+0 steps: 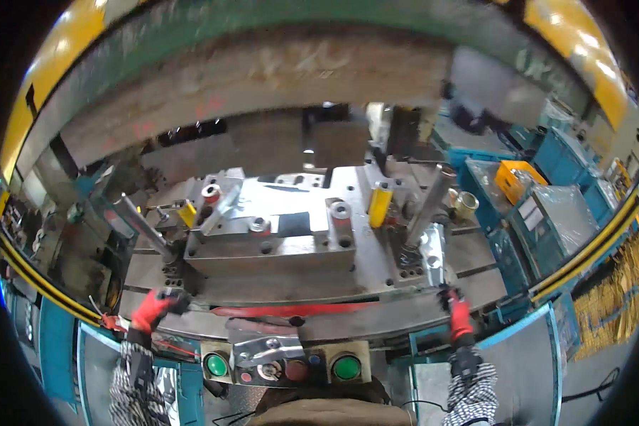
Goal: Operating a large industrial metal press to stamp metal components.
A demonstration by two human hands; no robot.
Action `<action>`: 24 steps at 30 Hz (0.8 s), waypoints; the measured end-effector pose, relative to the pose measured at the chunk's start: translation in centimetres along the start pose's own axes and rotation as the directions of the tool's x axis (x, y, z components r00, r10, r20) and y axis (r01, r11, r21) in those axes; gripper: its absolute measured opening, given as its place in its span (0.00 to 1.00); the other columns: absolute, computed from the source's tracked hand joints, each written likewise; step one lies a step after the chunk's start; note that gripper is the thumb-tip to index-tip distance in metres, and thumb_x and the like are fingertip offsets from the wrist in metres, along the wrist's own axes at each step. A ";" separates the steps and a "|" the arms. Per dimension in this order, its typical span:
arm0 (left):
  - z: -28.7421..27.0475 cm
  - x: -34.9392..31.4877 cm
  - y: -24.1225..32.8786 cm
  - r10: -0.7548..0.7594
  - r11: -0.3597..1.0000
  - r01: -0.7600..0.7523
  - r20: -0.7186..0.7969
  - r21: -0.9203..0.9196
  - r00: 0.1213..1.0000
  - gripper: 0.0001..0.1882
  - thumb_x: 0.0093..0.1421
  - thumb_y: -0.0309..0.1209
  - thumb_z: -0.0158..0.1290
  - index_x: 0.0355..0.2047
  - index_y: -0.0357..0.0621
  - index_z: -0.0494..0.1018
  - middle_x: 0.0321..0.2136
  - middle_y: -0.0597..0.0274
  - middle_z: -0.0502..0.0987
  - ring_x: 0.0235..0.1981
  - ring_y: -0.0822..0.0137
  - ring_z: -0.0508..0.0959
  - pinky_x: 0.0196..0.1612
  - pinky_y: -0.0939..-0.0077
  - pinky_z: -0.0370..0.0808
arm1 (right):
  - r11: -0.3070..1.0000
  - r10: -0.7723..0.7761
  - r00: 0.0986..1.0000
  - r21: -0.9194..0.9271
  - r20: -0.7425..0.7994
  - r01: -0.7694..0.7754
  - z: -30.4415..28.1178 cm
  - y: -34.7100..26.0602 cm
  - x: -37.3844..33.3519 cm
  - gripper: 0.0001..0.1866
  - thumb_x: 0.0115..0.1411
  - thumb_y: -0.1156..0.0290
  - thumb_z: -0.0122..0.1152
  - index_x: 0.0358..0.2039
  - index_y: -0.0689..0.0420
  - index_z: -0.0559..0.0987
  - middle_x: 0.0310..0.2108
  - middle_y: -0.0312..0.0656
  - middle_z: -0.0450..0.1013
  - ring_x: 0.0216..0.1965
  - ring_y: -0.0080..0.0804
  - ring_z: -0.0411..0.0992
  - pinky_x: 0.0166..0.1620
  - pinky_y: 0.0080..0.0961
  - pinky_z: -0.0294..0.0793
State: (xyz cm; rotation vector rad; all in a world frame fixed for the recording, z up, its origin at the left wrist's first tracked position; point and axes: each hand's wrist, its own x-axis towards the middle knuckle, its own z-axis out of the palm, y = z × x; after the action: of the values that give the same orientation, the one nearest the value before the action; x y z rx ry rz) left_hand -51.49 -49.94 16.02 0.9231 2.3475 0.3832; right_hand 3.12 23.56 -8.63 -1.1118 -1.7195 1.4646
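Observation:
My right hand [456,311], in a red and black glove, grips the near end of a long shiny metal bracket [433,252] with holes. The bracket stands up from the hand, beside the right guide post [431,206] of the die. At the near left corner of the press bed is my left hand [157,309], gloved alike, by the foot of the left guide post [145,226]. Its dark fingers blend into the dark parts there. Between the hands sits the steel lower die block [270,264], with a bright plate surface. A second metal bracket [268,349] lies above the control box.
The heavy upper press beam [263,71] hangs over the die. A red bar [291,311] lies along the bed's front edge. Two green buttons [346,367] flank the control box [312,366]. Blue bins and an orange crate [520,177] stand at the right.

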 end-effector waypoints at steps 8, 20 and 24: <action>-11.6 16.0 30.8 0.707 0.700 -0.668 -0.120 0.254 0.697 0.54 0.52 0.36 0.74 0.75 0.38 0.60 0.73 0.46 0.65 0.74 0.52 0.65 0.74 0.57 0.63 | 0.637 -0.188 0.979 -0.768 -0.074 0.064 9.3 -5.0 10.5 0.54 0.56 0.57 0.79 0.76 0.59 0.57 0.68 0.62 0.66 0.65 0.62 0.70 0.64 0.53 0.73; -10.0 35.7 29.4 0.378 0.874 -0.450 0.327 0.182 0.866 0.59 0.46 0.45 0.80 0.75 0.46 0.63 0.66 0.49 0.75 0.65 0.57 0.76 0.66 0.62 0.74 | 0.651 -0.141 0.974 -0.758 -0.175 -0.042 11.5 -2.1 13.0 0.46 0.56 0.61 0.74 0.71 0.54 0.60 0.57 0.61 0.74 0.57 0.66 0.75 0.56 0.59 0.77; -10.6 32.1 31.0 0.734 0.618 -0.719 0.093 0.317 0.672 0.61 0.42 0.47 0.82 0.74 0.44 0.64 0.61 0.45 0.78 0.62 0.49 0.78 0.65 0.55 0.74 | 0.593 -0.069 0.959 -0.784 -0.276 -0.183 10.6 -1.8 15.6 0.39 0.64 0.61 0.65 0.71 0.53 0.60 0.58 0.63 0.74 0.54 0.68 0.77 0.54 0.61 0.78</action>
State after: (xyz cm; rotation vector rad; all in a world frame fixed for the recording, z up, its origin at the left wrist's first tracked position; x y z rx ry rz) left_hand -60.60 -5.96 25.24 2.0734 1.9869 0.3163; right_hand -13.54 32.43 -10.06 -1.7398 -2.1934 0.4204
